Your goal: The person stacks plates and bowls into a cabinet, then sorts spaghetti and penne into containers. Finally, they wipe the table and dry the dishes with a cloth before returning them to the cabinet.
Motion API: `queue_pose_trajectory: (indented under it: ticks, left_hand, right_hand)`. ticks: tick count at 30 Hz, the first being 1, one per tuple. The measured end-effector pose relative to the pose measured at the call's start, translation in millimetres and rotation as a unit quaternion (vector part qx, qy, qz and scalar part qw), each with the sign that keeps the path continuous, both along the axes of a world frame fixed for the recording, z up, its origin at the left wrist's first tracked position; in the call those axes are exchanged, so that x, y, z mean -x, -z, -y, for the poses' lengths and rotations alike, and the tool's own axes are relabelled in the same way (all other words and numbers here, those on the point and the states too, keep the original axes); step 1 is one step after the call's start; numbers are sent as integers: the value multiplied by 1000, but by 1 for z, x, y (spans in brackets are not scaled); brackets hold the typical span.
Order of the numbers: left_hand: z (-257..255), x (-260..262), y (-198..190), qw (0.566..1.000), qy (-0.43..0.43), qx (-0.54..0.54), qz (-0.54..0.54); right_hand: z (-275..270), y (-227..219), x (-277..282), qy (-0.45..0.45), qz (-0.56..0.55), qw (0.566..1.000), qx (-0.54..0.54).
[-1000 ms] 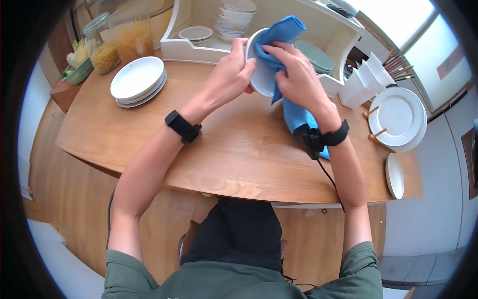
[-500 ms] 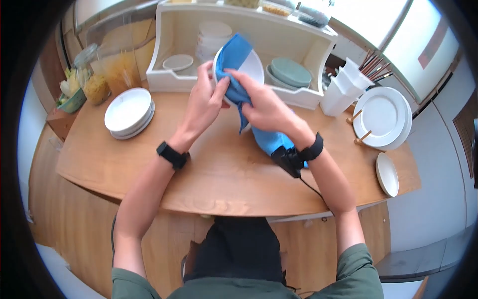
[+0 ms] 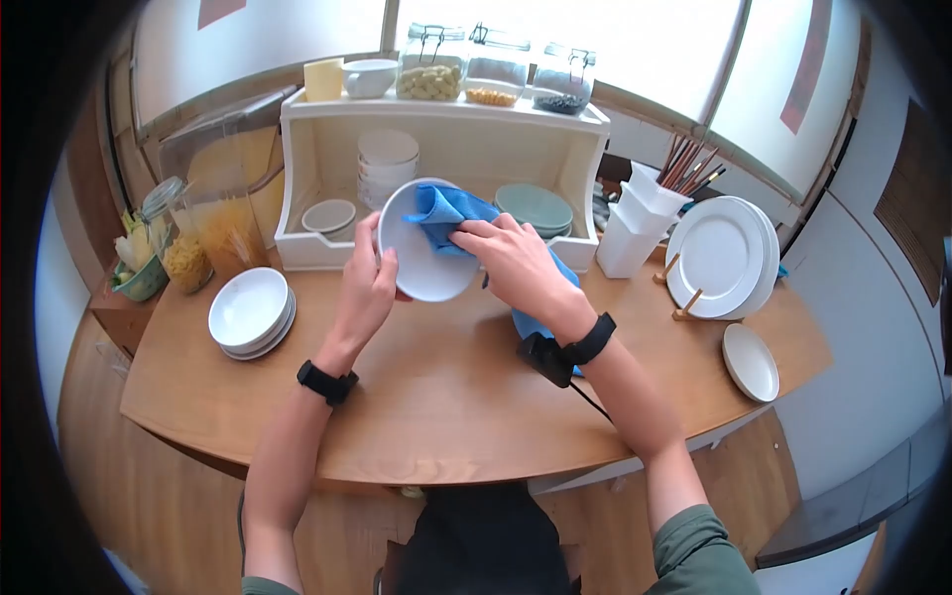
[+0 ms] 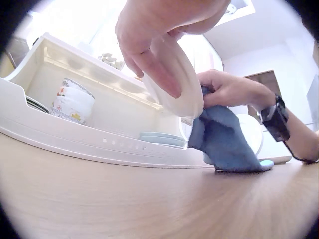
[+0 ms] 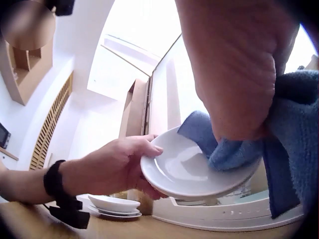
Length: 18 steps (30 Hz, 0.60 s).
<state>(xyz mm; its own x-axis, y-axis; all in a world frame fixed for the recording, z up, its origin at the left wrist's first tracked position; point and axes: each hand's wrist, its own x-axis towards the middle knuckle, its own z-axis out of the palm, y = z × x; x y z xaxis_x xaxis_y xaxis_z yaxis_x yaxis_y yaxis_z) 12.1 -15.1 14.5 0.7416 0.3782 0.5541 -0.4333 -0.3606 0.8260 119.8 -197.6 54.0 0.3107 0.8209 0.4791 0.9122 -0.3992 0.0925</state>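
My left hand [image 3: 367, 290] grips a shallow white dish [image 3: 424, 276] by its left rim, thumb on the inner face and fingers behind. The dish is held up over the table, its inside tilted toward me in the head view. With my right hand [image 3: 520, 262] I hold a bunched blue cloth [image 3: 448, 210] against the upper right of that inside. In the right wrist view the cloth [image 5: 234, 155] covers part of the glossy dish [image 5: 187, 172]. A long end of the cloth [image 4: 224, 142] hangs down to the table in the left wrist view.
Stacked white dishes [image 3: 248, 309] stand at left. A white shelf [image 3: 446, 129] behind holds bowls [image 3: 387, 169] and green plates [image 3: 535, 206], with jars [image 3: 496, 74] on top. At right are a chopstick holder [image 3: 630, 233], racked plates [image 3: 716, 260] and another white dish [image 3: 751, 363].
The head view has tilted up, bringing the jars into sight. The dish has turned its inside toward me. The cloth, earlier wrapped over the rim, now lies bunched against the inside.
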Motion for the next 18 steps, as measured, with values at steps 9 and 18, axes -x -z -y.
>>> queue_pose_trajectory:
  ticks: [9, 18]
  left_hand:
    - [-2, -1, 3, 994, 74, 31, -75]
    - [-6, -1, -1, 999, -41, 25, -3]
  right_hand:
    - [-15, 11, 7, -101, 123, 986, -55]
    - [-13, 11, 9, 6, -28, 999, -33]
